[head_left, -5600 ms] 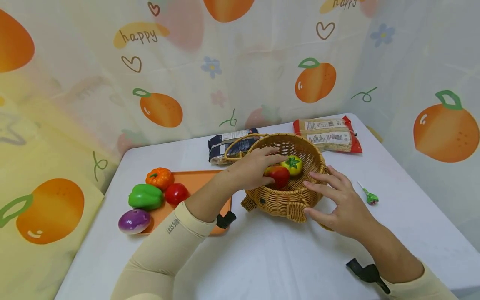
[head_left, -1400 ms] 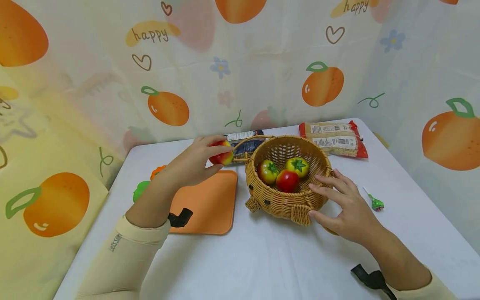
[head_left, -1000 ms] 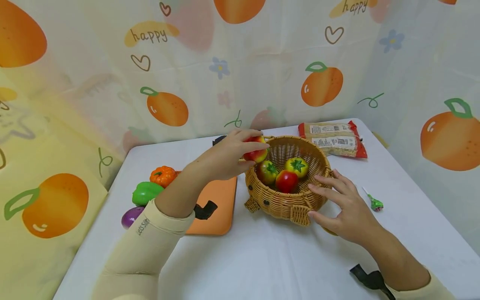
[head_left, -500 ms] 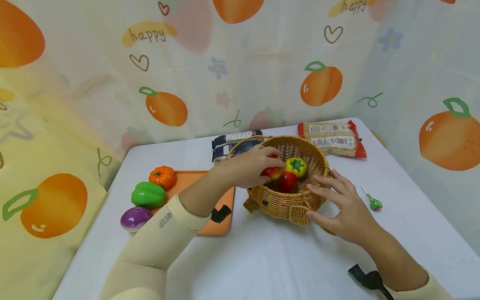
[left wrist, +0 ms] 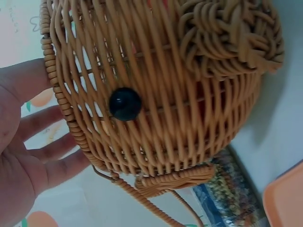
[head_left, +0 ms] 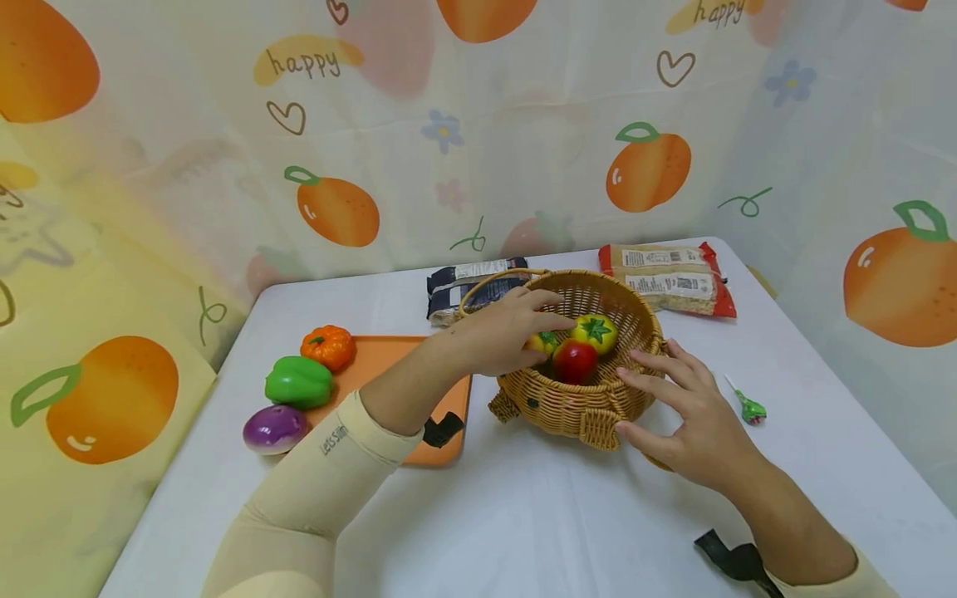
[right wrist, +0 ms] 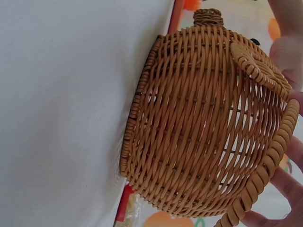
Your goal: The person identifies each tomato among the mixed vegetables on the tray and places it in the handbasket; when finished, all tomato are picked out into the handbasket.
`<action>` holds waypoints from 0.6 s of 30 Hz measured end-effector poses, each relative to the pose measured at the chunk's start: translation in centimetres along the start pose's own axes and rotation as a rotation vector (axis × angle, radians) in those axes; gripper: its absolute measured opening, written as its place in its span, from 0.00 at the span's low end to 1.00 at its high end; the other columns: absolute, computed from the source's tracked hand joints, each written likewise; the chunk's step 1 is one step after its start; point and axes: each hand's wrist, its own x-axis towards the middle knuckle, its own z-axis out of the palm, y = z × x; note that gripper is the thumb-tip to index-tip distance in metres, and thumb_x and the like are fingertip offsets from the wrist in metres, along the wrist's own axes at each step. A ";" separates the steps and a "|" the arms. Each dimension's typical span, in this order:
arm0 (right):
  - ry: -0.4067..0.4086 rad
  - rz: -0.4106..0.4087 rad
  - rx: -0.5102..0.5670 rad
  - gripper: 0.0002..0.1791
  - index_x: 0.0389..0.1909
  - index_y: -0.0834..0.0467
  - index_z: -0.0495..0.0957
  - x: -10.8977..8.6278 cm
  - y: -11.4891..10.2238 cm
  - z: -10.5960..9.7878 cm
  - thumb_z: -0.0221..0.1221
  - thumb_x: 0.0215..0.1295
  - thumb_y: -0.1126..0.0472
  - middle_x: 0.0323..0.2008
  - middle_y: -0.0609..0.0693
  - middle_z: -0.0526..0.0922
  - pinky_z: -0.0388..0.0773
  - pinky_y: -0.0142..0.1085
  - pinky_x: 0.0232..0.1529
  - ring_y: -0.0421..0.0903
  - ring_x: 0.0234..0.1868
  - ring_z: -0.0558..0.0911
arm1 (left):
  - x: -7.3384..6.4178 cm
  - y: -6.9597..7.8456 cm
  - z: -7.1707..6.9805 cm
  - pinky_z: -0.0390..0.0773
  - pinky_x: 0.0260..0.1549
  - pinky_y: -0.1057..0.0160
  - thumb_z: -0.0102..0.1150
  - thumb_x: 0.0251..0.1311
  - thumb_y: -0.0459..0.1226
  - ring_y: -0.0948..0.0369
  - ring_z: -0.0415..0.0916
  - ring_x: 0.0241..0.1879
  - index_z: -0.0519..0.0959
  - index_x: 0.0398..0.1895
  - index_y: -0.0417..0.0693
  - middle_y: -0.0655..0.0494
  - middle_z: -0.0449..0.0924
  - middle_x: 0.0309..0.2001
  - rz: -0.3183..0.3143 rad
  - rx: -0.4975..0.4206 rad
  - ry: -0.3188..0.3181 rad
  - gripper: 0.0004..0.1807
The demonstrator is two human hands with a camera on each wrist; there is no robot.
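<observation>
A wicker basket (head_left: 557,407) with woven feet and dark button eyes stands on the white table. Inside show a red fruit (head_left: 576,361), a yellow-green tomato (head_left: 596,330) and part of another tomato (head_left: 548,340). My left hand (head_left: 504,336) reaches over the basket's left rim, its fingers extended; no fruit shows in its grasp, though the space under the palm is hidden. In the left wrist view its fingers (left wrist: 52,120) lie beyond the rim. My right hand (head_left: 691,415) holds the basket's right rim, fingers over the edge and thumb outside.
An orange tray (head_left: 381,353) lies left of the basket, partly behind my left arm. Beside it are an orange pumpkin (head_left: 329,346), green pepper (head_left: 299,382) and purple eggplant (head_left: 275,429). Behind are a dark bag (head_left: 474,282) and red-edged bag (head_left: 669,278). A green-wrapped lollipop (head_left: 750,409) lies right.
My left hand has carried a red-yellow fruit from left of the basket rightward into it, and its fingers have loosened. That fruit is now out of sight. The right hand has stayed at the rim.
</observation>
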 end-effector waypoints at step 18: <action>-0.113 0.075 -0.092 0.35 0.66 0.44 0.78 -0.5 -0.3 -0.7 0.74 0.56 0.47 0.72 0.50 0.70 0.64 0.81 0.54 0.63 0.79 0.53 | -5.7 -1.5 1.2 0.66 0.68 0.34 0.61 0.69 0.56 0.42 0.47 0.79 0.68 0.75 0.67 0.53 0.53 0.81 -0.179 0.009 0.109 0.33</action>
